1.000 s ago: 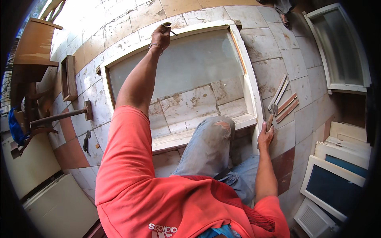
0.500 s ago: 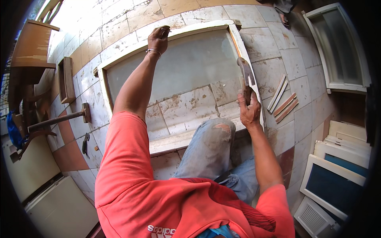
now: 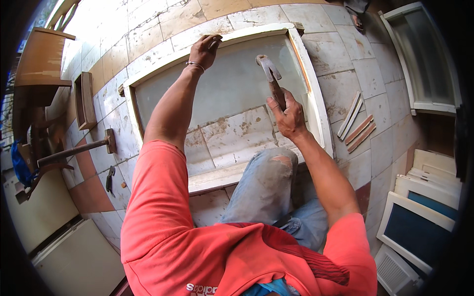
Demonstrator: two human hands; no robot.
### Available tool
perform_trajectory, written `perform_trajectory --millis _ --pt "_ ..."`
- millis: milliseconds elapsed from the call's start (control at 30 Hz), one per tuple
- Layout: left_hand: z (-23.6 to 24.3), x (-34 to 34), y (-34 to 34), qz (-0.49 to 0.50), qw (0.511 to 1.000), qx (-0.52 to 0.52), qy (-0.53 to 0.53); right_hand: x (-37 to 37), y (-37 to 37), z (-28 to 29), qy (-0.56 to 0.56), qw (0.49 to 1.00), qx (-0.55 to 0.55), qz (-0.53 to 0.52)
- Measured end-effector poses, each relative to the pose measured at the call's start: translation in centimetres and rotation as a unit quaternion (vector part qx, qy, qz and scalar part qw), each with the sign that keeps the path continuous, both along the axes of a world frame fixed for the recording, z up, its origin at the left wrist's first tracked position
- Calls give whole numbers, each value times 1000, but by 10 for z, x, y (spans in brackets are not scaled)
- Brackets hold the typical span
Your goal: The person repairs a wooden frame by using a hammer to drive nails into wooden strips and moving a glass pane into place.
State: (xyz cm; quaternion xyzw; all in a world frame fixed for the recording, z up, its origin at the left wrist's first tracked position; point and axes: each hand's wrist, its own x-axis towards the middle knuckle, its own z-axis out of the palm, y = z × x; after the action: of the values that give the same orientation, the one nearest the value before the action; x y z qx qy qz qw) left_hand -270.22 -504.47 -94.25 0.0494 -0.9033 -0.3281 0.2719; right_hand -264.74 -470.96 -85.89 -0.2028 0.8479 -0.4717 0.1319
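A white wooden frame point(image 3: 323, 123) with a cloudy pane point(image 3: 182, 98) lies on the tiles before me; its lower part shows tiles through it. At the frame's far rail, my left hand point(image 3: 204, 49) is closed on a small dark metal object, mostly hidden by the fingers. My right hand point(image 3: 289, 116) grips the handle of a claw hammer point(image 3: 269, 69), raised over the right part of the pane. Loose wooden strips point(image 3: 361, 133) lie right of the frame. My knee point(image 3: 271, 167) is against the near rail.
At left are a sledgehammer point(image 3: 89, 148), a wooden box point(image 3: 86, 101), a black tool point(image 3: 109, 178) and wooden furniture point(image 3: 44, 59). A sash point(image 3: 429, 106) and several white panels point(image 3: 405, 217) stand at right. A person's foot point(image 3: 357, 19) shows at the top right.
My right hand has swung up and leftward with the hammer, from beside the strips to over the pane. My left hand has shifted slightly right and down along the far rail.
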Motion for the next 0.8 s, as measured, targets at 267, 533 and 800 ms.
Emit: perform_trajectory --millis 267,533,800 --pt "-2 -5 11 -6 996 -83 -17 -29 -68 13 102 982 -139 73" --pt "0 -6 7 -18 999 -32 -19 -50 -94 13 31 996 -36 70" --pt "-5 -10 -2 0 998 -60 -21 -56 -95 20 22 996 -30 77"
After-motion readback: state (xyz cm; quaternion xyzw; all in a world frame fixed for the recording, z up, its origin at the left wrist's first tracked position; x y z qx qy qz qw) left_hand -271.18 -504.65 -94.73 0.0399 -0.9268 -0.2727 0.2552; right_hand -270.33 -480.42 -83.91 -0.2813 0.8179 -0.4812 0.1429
